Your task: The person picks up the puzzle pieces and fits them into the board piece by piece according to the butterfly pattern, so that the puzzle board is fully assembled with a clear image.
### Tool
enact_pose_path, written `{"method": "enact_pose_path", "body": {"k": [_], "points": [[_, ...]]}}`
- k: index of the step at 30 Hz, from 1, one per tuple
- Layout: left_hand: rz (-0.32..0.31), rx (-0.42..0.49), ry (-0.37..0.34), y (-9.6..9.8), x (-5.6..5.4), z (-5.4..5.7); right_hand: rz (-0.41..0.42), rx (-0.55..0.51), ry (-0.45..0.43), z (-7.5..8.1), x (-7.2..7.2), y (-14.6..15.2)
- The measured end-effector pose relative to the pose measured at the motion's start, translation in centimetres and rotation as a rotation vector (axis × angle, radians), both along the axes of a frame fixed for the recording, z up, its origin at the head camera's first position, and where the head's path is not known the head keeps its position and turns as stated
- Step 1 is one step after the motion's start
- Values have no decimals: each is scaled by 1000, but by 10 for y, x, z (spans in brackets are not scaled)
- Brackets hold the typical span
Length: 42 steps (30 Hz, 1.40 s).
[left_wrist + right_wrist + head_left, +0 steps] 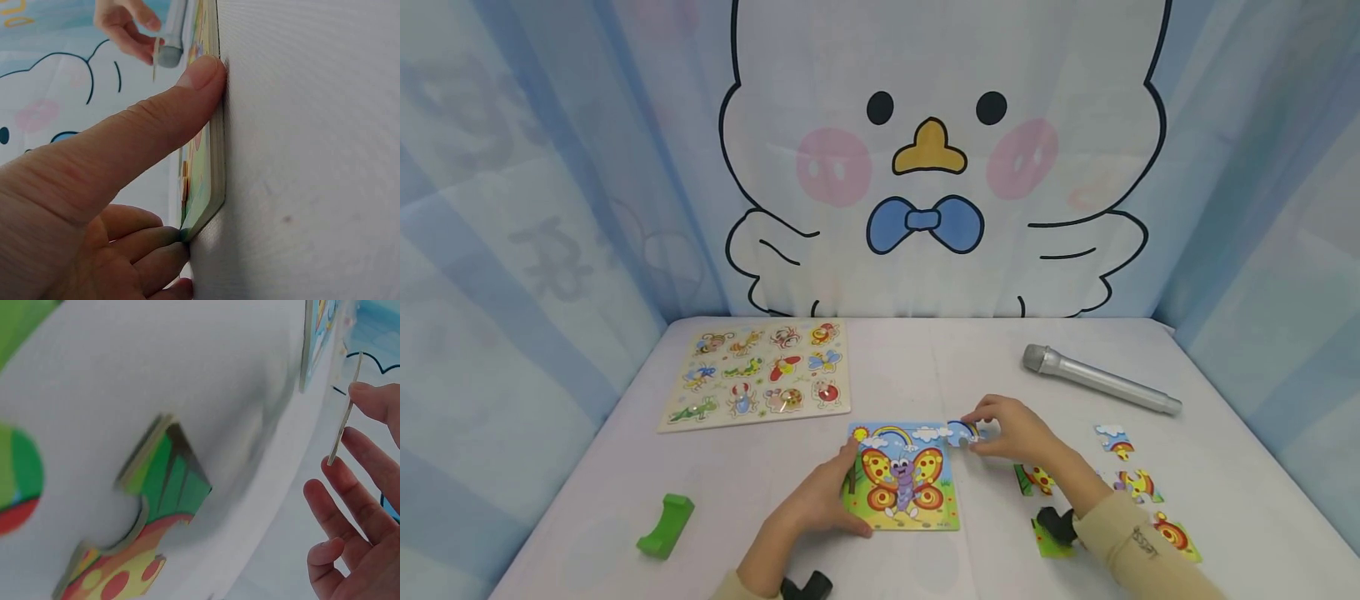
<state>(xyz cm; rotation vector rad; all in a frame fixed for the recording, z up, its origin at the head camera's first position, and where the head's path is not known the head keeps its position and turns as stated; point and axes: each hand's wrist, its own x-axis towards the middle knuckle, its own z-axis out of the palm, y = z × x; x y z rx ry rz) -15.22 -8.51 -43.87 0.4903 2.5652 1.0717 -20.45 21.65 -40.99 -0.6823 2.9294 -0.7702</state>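
At lower centre, your left hand [822,498] grips the butterfly board [936,510], likely for steadiness; your right hand [1017,432] pinches a piece [958,434].

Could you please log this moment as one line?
left hand: holds butterfly board | right hand: pinches raised puzzle piece | other pieces: loose on table

No readable words, brands or numbers are shown. Dark lettering is borne by the beige right sleeve [1138,542], too small and creased to be made out. Tiny print is carried near the lower right corner of the butterfly board [904,477]; faint, illegible character-like marks are seen on the left curtain [550,258].
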Motion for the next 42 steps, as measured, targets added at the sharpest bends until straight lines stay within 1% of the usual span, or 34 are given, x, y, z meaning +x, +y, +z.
{"method": "enact_pose_path", "body": {"k": [4,14,19,27,31,37,42], "points": [[4,-1,0,0,0,1,33,-10,-7,1,-2,-13],[4,-11,-3,1,-1,0,68,-4,-28,-3,-7,-41],[4,-5,-5,0,-1,0,77,10,-43,-4,-9,-54],[-4,4,-8,0,-1,0,120,33,-65,-7,-12,-71],[-8,5,-9,0,0,1,140,57,-55,-9,-13,-77],[-15,14,-14,-1,1,3,127,103,-61,-11,-14,-85],[-12,9,-18,-1,0,2,126,136,-65,-9,-14,-89]]}}
